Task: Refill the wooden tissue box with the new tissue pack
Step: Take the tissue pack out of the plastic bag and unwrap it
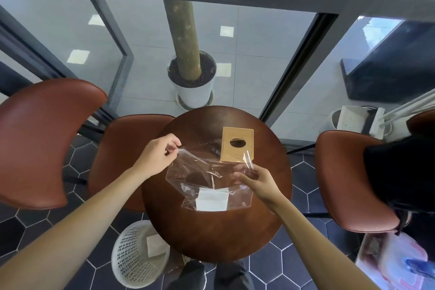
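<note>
Both bare arms reach forward over a round dark-wood bench (211, 238), the forearms coming in from the lower corners and converging above its middle. The left hand (157, 155) is raised over the bench's left edge, wrist bent slightly down, its fingers (173, 146) pinched on the upper left corner of a clear plastic bag (200, 172). The right hand (256, 180) sits lower and nearer the bench's centre, palm turned left, its fingers (237, 176) pinched on the bag's upper right part, where a flap of film stands up just above them. Between the two hands the bag is stretched wide and hangs down toward the near half of the bench.

Inside the bag's lower part lies the new tissue pack (211, 200), a flat white rectangle, low over the bench's centre; whether it rests on the wood I cannot tell.

The wooden tissue box (237, 145) stands on the far right part of the bench, its lid on, the oval slot facing up, just beyond the right hand and partly behind the film.

On the tiled floor by the bench's near left edge stands a white perforated waste basket (131, 256) with a pale sheet in it. Brown leather chairs (47, 139) ring the bench, and a white plant pot (193, 87) stands beyond its far edge.
</note>
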